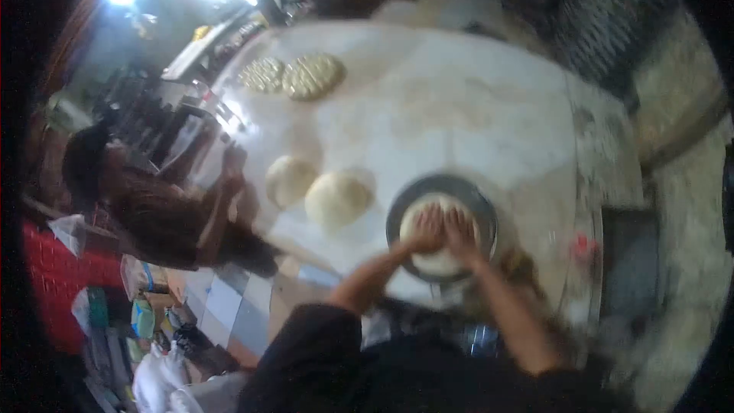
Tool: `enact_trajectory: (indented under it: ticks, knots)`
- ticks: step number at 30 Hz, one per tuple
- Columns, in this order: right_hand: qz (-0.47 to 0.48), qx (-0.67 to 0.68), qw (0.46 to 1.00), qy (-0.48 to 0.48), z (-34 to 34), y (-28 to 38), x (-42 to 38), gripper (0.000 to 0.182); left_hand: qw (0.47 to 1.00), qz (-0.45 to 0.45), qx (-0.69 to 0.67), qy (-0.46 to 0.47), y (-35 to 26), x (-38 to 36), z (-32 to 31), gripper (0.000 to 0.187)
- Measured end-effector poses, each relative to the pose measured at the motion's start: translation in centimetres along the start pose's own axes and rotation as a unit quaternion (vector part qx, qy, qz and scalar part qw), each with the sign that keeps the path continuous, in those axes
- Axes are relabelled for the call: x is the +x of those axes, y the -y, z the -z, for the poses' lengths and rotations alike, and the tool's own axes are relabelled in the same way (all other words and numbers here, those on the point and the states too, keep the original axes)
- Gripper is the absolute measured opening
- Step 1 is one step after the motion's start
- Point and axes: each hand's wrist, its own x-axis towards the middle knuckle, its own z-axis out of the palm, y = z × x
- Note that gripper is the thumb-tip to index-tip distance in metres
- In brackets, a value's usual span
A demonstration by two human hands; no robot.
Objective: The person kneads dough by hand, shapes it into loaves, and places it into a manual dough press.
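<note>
A round of pale dough (437, 261) lies in a dark round pan (394, 223) at the near edge of the table. My left hand (427, 231) rests flat on the dough, fingers stretched forward. Beside it, my right hand (459, 232) also lies on the dough with its fingers extended. Both palms press on the top of the dough, and neither hand grips anything. To the left of the pan, a smooth dough ball (337, 200) sits on the table, with another dough ball (290, 181) just behind it.
Two dimpled flat dough rounds (312, 76) lie at the far left of the pale table (489, 107). Another person (164, 210) stands at the left edge. A small red object (582, 245) is at the right, near a dark rectangular recess (629, 261). White bags (160, 378) lie lower left.
</note>
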Motion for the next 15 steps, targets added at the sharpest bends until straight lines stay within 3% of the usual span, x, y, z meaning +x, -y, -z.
enact_trajectory:
  ticks: [1, 3, 4, 6, 7, 10, 15]
  knots:
    - [-0.021, 0.161, 0.987, 0.02, 2.2, -0.8, 0.1, 0.059, 0.988, 0.051, -0.126, 0.079, 0.9, 1.2, 5.3, 0.071]
    - [-0.078, 0.482, 0.872, 0.035, 6.9, -2.3, 0.1, 0.046, 0.918, 0.156, -0.346, 0.115, 1.4, 3.6, 16.3, 0.056]
    - [-0.031, 0.46, 0.887, -0.032, 6.8, -2.9, -0.5, 0.046, 0.899, 0.186, -0.385, 0.094, 0.4, 4.1, 20.0, 0.049]
    - [0.045, 0.377, 0.909, -0.173, 6.1, -1.2, -2.0, 0.047, 0.932, 0.197, -0.302, 0.017, -2.2, 2.4, 22.2, 0.045]
    - [0.078, 0.321, 0.913, -0.241, 5.7, 1.0, -2.5, 0.049, 0.965, 0.147, -0.218, 0.01, -2.5, 1.0, 18.9, 0.05]
    - [0.175, -0.02, 0.96, -0.219, 2.3, 2.8, -2.0, 0.05, 0.991, 0.091, -0.085, 0.037, -5.9, -1.5, 14.1, 0.066]
    - [0.096, -0.104, 0.976, -0.167, 1.3, 3.0, -0.7, 0.065, 0.987, 0.121, -0.055, 0.091, -5.7, -1.3, 13.2, 0.079]
